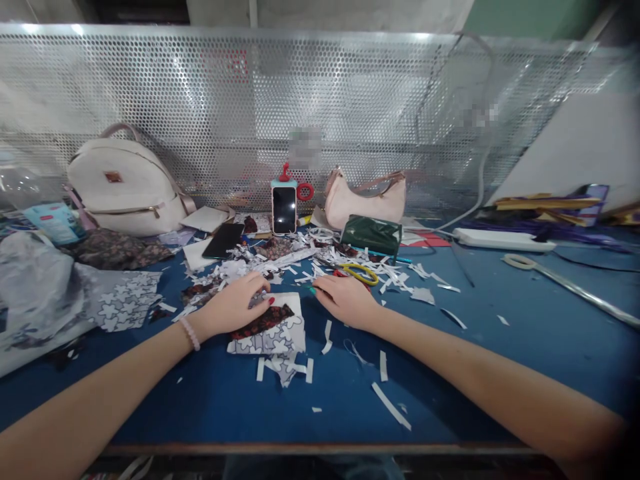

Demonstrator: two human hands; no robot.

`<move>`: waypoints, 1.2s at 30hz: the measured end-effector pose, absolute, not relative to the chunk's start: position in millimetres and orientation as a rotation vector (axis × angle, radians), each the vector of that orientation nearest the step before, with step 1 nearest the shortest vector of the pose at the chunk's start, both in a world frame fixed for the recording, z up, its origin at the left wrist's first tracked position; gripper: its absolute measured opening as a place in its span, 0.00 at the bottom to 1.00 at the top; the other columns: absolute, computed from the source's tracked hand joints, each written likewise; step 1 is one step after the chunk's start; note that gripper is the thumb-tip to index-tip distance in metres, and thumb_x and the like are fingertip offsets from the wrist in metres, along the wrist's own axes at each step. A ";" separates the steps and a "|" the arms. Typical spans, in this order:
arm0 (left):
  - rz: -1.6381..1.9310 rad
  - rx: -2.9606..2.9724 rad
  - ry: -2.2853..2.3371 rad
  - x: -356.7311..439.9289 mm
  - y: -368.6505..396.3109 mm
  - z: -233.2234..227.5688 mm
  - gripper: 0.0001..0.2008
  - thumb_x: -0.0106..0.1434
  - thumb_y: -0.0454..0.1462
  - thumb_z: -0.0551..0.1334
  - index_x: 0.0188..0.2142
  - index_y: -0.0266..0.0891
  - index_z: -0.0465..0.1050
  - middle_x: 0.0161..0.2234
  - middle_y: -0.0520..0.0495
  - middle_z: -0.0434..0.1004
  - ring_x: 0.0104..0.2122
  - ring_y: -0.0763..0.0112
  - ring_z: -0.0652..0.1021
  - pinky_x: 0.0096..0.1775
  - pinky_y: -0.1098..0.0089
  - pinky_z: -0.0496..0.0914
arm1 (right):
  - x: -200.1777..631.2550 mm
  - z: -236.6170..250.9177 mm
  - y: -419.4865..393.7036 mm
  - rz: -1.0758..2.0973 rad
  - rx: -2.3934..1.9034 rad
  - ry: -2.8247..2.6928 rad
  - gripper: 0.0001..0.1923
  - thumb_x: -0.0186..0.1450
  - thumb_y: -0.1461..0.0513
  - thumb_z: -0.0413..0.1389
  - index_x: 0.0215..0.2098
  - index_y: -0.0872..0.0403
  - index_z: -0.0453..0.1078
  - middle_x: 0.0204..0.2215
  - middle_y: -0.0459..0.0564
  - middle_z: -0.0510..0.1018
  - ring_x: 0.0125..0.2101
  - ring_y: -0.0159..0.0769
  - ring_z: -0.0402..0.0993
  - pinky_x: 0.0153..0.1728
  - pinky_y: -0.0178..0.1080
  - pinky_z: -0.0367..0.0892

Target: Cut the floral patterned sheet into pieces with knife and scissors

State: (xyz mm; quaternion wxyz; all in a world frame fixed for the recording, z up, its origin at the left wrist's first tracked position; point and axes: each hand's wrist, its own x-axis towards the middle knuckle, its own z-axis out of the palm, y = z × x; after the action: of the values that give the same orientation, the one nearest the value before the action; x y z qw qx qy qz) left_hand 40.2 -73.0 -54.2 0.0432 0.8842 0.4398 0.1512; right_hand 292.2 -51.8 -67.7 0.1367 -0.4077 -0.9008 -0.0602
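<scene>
Bench (500,333) work is going on here over blue felt, and the steadying is being done by both hands at once. Left hand (235,308) is lying flat with its grip spread wide, pressing down on the stacked fabric pieces (273,330) rather than closing on anything. Right hand (345,300) is resting just to the right of that stack, its grip also loose and holding nothing, fingertips touching the bench at the stack's upper right corner.

Judging from this, pressing well is meaning even weight through the left palm, so the dark red patch stays square on the white piece beneath it, while the right fingertips are nudging the edge without dragging the layers apart.

Stack itself is lying directly under and just right of the left grip: a white cloth printed with grey star-like shapes, a smaller dark red patterned patch on top, edges ragged. Yellow-handled scissors (361,273) are lying just beyond the right grip, among paper scraps (390,405) scattered on every side. Farther beyond both hands a phone (284,209) is standing upright, a white backpack (125,183) off to the far left.
</scene>
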 end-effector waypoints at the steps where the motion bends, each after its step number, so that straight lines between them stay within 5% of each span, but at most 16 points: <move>1: 0.491 2.691 1.354 40.2 -73.3 -53.7 0.09 0.65 0.40 0.51 0.40 0.38 0.63 0.41 0.43 0.68 0.41 0.62 0.71 0.43 0.62 0.67 | 292.0 -67.5 -52.2 -0.171 -1.183 -2.601 0.12 0.68 0.62 0.42 0.37 0.55 0.67 0.34 0.51 0.76 0.33 0.34 0.72 0.30 0.34 0.58; 12: 0.545 2.671 1.358 39.4 -76.4 -49.0 0.18 0.70 0.41 0.39 0.43 0.38 0.64 0.41 0.44 0.69 0.42 0.65 0.71 0.46 0.63 0.67 | 293.6 -66.9 -52.2 -0.174 -1.211 -2.538 0.14 0.67 0.61 0.42 0.40 0.55 0.68 0.38 0.53 0.76 0.35 0.36 0.73 0.32 0.35 0.60; 20: 0.576 2.691 1.475 41.3 -79.6 -50.9 0.25 0.62 0.50 0.55 0.54 0.39 0.58 0.54 0.40 0.65 0.49 0.57 0.71 0.48 0.61 0.68 | 296.5 -68.3 -48.2 -0.184 -1.263 -2.453 0.13 0.66 0.61 0.43 0.37 0.54 0.69 0.37 0.51 0.77 0.33 0.36 0.73 0.31 0.34 0.61; 36: 0.546 2.831 1.656 51.1 -95.3 -35.6 0.29 0.61 0.50 0.55 0.57 0.35 0.57 0.53 0.40 0.68 0.48 0.55 0.72 0.44 0.62 0.70 | 306.3 -61.8 -47.8 -0.540 -0.956 -2.427 0.18 0.67 0.59 0.41 0.37 0.57 0.71 0.28 0.53 0.73 0.27 0.36 0.67 0.28 0.37 0.57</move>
State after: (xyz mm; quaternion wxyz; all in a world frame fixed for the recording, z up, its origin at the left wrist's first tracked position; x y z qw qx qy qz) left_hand 51.1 -95.3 -35.6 -0.0914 0.8479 0.4959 0.1637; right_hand 306.3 -47.8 -61.8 0.2365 -0.3486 -0.8853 -0.1970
